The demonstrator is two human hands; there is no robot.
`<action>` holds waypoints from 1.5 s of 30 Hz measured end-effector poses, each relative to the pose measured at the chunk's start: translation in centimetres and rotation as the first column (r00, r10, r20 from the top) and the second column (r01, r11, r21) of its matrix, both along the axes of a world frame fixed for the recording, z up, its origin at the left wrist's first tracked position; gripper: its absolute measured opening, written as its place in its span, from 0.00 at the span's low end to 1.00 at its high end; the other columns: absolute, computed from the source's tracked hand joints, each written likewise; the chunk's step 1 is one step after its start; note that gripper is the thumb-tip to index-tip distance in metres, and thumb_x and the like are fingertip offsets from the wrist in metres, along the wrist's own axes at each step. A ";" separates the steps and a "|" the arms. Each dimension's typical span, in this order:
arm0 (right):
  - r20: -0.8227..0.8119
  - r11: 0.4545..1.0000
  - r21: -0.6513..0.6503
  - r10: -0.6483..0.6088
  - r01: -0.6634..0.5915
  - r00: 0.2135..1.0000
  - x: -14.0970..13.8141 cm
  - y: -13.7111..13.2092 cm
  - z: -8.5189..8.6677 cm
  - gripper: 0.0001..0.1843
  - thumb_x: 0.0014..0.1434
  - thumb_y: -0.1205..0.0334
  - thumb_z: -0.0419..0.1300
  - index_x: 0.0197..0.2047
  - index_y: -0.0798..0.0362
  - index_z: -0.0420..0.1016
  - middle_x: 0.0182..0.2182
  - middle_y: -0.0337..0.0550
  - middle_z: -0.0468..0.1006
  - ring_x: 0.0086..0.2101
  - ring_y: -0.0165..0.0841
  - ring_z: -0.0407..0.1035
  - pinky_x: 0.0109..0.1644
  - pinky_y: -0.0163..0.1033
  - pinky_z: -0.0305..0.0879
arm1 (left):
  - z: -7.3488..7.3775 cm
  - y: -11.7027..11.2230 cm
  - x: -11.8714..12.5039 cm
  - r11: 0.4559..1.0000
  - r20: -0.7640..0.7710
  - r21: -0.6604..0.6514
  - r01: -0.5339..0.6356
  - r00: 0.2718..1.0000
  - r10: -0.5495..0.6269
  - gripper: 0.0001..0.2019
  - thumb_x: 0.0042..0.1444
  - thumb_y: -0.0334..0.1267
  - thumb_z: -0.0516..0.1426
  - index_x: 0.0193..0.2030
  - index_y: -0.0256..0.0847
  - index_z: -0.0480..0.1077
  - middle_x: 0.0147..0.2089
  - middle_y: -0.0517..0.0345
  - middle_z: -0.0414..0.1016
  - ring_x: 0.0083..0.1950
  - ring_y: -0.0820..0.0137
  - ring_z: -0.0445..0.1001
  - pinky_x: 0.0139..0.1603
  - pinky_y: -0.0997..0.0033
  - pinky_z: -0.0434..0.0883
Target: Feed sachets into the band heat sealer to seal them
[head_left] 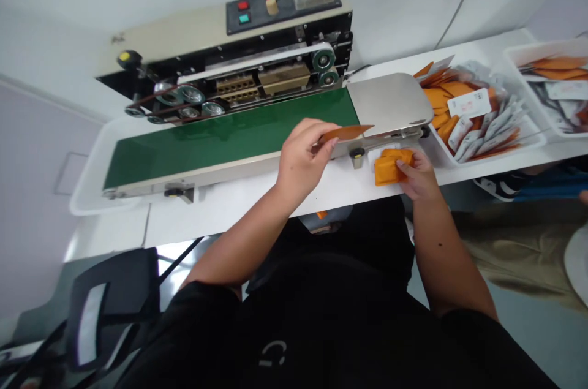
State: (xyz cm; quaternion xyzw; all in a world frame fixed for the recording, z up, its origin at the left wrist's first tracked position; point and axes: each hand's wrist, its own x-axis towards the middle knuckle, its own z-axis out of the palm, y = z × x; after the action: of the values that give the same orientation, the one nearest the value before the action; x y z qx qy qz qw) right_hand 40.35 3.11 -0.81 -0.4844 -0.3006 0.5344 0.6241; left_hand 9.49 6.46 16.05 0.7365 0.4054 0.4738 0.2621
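Observation:
My left hand pinches a flat orange sachet by one end, holding it just above the green conveyor belt of a band sealing machine. The sachet's far tip reaches toward the machine's stainless steel cover. My right hand grips a small stack of orange sachets against the white table, next to the conveyor's near edge. The lower part of the stack rests on the tabletop.
A white tray heaped with orange and white sachets stands right of the conveyor, and a second white tray sits behind it. A black chair is at lower left. Another person's leg and shoe show at right.

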 end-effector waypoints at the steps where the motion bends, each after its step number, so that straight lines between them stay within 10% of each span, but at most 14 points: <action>1: 0.003 1.000 0.006 0.009 -0.009 1.000 0.0 0.4 -0.2 0.27 0.46 0.53 0.83 0.46 0.42 0.78 0.47 0.36 0.85 0.48 0.36 0.81 0.62 0.49 0.78 | 0.4 1.2 -0.1 0.997 -0.074 0.076 -0.008 0.997 0.014 0.10 0.73 0.45 0.59 0.53 0.45 0.78 0.49 0.53 0.78 0.52 0.64 0.78 0.53 0.61 0.77; 11: 0.008 0.997 -0.012 0.072 -0.072 0.997 0.6 1.3 -1.5 0.29 0.47 0.50 0.83 0.48 0.44 0.77 0.46 0.39 0.85 0.46 0.36 0.81 0.59 0.48 0.79 | 1.3 12.5 0.3 0.938 -0.551 0.346 0.021 0.814 0.185 0.20 0.81 0.43 0.44 0.42 0.38 0.71 0.49 0.50 0.77 0.63 0.61 0.76 0.62 0.59 0.72; 27: 0.009 0.999 -0.003 0.049 -0.049 0.999 0.4 1.1 -1.3 0.27 0.48 0.50 0.81 0.47 0.43 0.77 0.45 0.40 0.84 0.48 0.39 0.80 0.59 0.50 0.79 | 0.6 14.8 1.0 0.915 -0.617 0.401 0.053 0.754 0.226 0.07 0.74 0.35 0.51 0.47 0.41 0.70 0.46 0.44 0.75 0.60 0.50 0.74 0.61 0.49 0.71; 32: -0.017 0.998 -0.008 0.064 -0.064 0.998 0.5 1.1 -1.1 0.26 0.49 0.51 0.81 0.48 0.43 0.78 0.45 0.38 0.84 0.46 0.37 0.80 0.59 0.48 0.79 | 2.0 12.4 0.7 0.924 -0.636 0.382 0.004 0.727 0.259 0.09 0.73 0.44 0.56 0.51 0.40 0.70 0.52 0.41 0.75 0.64 0.45 0.71 0.66 0.41 0.66; 37: -0.046 0.999 0.001 0.052 -0.052 0.998 0.3 1.2 -0.9 0.28 0.46 0.50 0.83 0.47 0.43 0.78 0.44 0.37 0.85 0.47 0.38 0.81 0.59 0.49 0.80 | 1.9 5.0 0.8 0.925 -0.611 0.372 0.076 0.770 0.183 0.17 0.69 0.51 0.62 0.56 0.44 0.72 0.51 0.44 0.77 0.57 0.51 0.72 0.58 0.51 0.67; 45: -0.034 0.999 0.040 0.014 -0.013 0.999 -0.2 1.2 -1.3 0.28 0.46 0.50 0.83 0.46 0.45 0.79 0.43 0.39 0.86 0.43 0.37 0.81 0.54 0.44 0.82 | -5.9 -4.1 3.4 0.958 -0.679 0.113 0.265 0.724 -0.120 0.11 0.74 0.43 0.55 0.52 0.42 0.76 0.45 0.49 0.80 0.44 0.61 0.75 0.45 0.60 0.70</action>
State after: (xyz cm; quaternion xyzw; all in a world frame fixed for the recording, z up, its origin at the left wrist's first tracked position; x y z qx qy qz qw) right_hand 40.18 4.32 -2.09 -0.4607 -0.3037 0.5406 0.6351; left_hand 12.92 2.33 10.14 0.9175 0.3428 0.1886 0.0719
